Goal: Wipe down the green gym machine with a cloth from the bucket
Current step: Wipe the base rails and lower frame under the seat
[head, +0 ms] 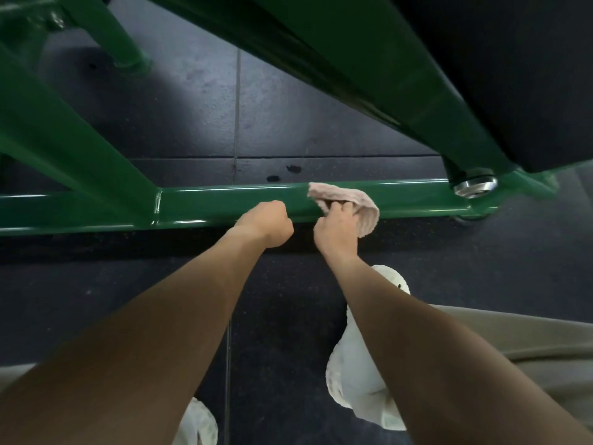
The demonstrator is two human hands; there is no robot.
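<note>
The green gym machine's low horizontal base bar [224, 200] runs across the middle of the head view, just above the floor. My right hand [333, 229] grips a pale pink cloth [349, 200] and holds it against the top and front of that bar. My left hand [266, 223] is curled into a fist at the bar's front edge, a little left of the cloth; whether it holds anything is not visible. The bucket is out of view.
Slanted green frame tubes cross at the left [64, 139] and upper right [385, 65], with a black pad [529, 75] above. A chrome foot [475, 186] sits at the bar's right end. Dark wet spots [293, 168] mark the black rubber floor. My white shoes [362, 364] stand below.
</note>
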